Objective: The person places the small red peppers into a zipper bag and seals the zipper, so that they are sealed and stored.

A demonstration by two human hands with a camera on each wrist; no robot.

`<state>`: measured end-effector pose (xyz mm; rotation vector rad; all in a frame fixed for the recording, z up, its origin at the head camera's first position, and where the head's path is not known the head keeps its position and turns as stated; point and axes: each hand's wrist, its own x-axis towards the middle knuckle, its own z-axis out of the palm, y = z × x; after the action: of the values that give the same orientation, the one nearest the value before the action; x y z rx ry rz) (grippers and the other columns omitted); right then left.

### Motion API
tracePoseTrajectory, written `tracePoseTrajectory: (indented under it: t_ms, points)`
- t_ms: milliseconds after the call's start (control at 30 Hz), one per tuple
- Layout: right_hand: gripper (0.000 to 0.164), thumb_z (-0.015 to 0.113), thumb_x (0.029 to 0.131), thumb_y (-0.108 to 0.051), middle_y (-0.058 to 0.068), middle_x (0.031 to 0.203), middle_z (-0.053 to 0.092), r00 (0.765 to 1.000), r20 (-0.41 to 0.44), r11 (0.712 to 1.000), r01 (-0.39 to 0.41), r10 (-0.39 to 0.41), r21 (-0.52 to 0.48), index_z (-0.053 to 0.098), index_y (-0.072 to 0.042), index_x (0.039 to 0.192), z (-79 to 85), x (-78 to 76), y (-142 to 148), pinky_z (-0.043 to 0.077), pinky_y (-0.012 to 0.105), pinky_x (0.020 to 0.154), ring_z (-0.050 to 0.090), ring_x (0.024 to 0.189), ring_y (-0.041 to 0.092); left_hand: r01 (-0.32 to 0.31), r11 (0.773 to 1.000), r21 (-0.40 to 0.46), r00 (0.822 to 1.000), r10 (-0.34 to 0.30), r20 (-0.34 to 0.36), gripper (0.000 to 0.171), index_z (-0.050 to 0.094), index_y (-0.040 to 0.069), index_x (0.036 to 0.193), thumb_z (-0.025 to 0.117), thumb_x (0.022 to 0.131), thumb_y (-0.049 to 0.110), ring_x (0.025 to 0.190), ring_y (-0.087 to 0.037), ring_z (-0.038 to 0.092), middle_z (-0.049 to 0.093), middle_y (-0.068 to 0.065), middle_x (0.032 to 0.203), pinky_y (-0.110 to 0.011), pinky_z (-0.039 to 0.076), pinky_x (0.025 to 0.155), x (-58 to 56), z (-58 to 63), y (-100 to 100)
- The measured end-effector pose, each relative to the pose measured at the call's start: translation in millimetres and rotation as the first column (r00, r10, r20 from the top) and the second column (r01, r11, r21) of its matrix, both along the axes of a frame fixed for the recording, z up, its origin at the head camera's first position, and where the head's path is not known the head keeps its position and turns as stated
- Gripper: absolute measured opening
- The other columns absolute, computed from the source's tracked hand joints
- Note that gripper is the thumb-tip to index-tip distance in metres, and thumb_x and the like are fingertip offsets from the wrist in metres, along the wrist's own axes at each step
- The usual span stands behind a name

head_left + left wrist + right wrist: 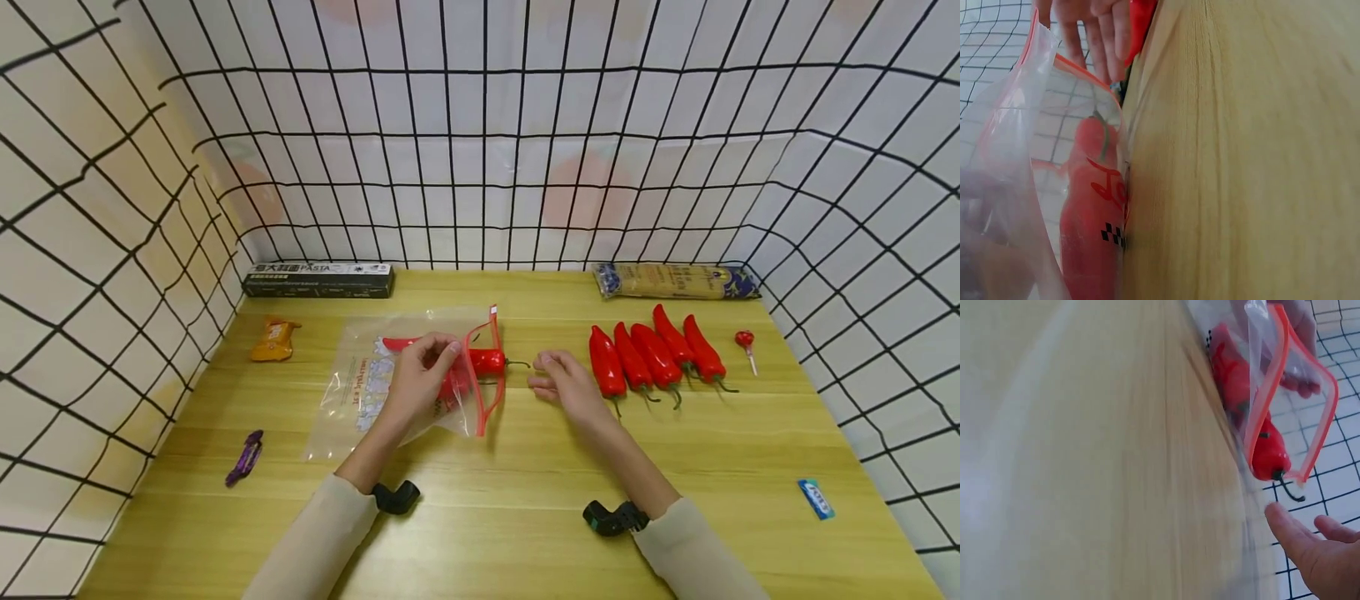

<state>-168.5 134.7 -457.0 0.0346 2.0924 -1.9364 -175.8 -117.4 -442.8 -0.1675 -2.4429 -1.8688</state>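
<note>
Sleeves (pixel 318 537) cut off, L hand (pixel 420 371) pinching bag (pixel 341 408) w/ peppers (pixel 489 362) part-hidden, R hand (pixel 572 387) unclenched.

The clear plastic zip bag (pixel 375 383) carries a red-orange rim, red lettering, black checks and pale lilac figures. The glossy tapered red peppers (pixel 652 350) have green stems. The yellowish wooden table (pixel 495 533) shows streaky grain; the wire grid (pixel 484 72) is black; the oblong pasta box (pixel 318 285) is black and white.
</note>
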Motion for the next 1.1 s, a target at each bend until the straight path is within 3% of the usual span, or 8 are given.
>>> tracePoseTrajectory:
  t_ms: [100,367,633,833,900,1000,1100]
  points:
    - [0.056,0.039,0.105,-0.039,0.020,0.145,0.043,0.999,-0.037,0.999,-0.022,0.021,-0.026,0.034,0.001,0.144,1.7,6.4,0.3,0.043,0.044,0.106,0.050,0.130,0.035,0.006,1.000,0.002,1.000,-0.006,0.006,0.018,0.069,0.010,0.107,0.060,0.097,0.022,0.084,-0.019,0.053,0.064,-0.008,0.093,-0.021,0.046,0.071,5.7,10.8,1.1]
    - [0.059,0.027,0.106,-0.044,0.024,0.154,0.031,0.985,-0.142,0.989,-0.109,0.094,-0.104,0.028,-0.004,0.149,8.3,19.7,-18.1,0.030,0.045,0.114,0.033,0.143,0.035,0.012,1.000,0.026,1.000,-0.012,-0.006,0.018,0.069,0.009,0.106,0.060,0.097,0.021,0.086,-0.018,0.054,0.066,-0.007,0.097,-0.021,0.047,0.074,6.6,12.8,1.2]
    - [0.066,0.020,0.104,-0.054,0.024,0.155,0.030,0.970,-0.156,0.968,-0.209,0.187,-0.139,0.021,-0.010,0.153,6.7,17.0,-50.7,0.031,0.043,0.114,0.032,0.143,0.035,0.024,0.999,0.029,0.999,-0.024,-0.029,0.019,0.069,0.007,0.105,0.062,0.096,0.023,0.082,-0.016,0.056,0.067,-0.008,0.096,-0.021,0.048,0.072,5.3,13.1,2.7]
    - [0.063,0.024,0.105,-0.050,0.024,0.154,0.032,0.965,-0.188,0.969,-0.209,0.183,-0.130,0.024,-0.008,0.152,7.7,13.7,-45.4,0.030,0.046,0.114,0.033,0.143,0.036,0.012,0.999,0.042,0.999,-0.010,-0.046,0.018,0.069,0.007,0.103,0.063,0.096,0.022,0.079,-0.016,0.055,0.066,-0.012,0.092,-0.021,0.047,0.068,4.6,13.2,3.9]
    - [0.059,0.030,0.106,-0.045,0.024,0.151,0.036,0.963,-0.212,0.977,-0.189,0.166,-0.095,0.028,-0.006,0.150,8.5,13.5,-35.2,0.031,0.049,0.113,0.037,0.140,0.038,0.005,0.999,0.053,0.999,-0.002,-0.044,0.018,0.069,0.007,0.103,0.063,0.095,0.022,0.080,-0.017,0.054,0.065,-0.012,0.092,-0.021,0.047,0.068,4.7,12.9,4.2]
    - [0.054,0.042,0.103,-0.042,0.021,0.143,0.047,0.958,-0.254,0.991,-0.124,0.135,0.058,0.036,-0.010,0.145,10.0,13.8,-14.8,0.040,0.050,0.108,0.050,0.130,0.035,0.003,0.998,0.070,0.999,0.000,-0.035,0.017,0.070,0.007,0.102,0.064,0.095,0.022,0.081,-0.018,0.054,0.064,-0.011,0.091,-0.020,0.046,0.068,4.9,12.7,4.1]
    - [0.050,0.054,0.098,-0.043,0.012,0.131,0.058,0.947,-0.306,0.967,-0.016,0.096,0.254,0.045,-0.015,0.139,12.5,14.8,8.7,0.048,0.045,0.099,0.059,0.117,0.026,0.005,0.997,0.081,1.000,-0.003,-0.022,0.017,0.069,0.007,0.102,0.064,0.095,0.021,0.080,-0.017,0.053,0.064,-0.011,0.089,-0.021,0.046,0.068,5.2,11.9,3.9]
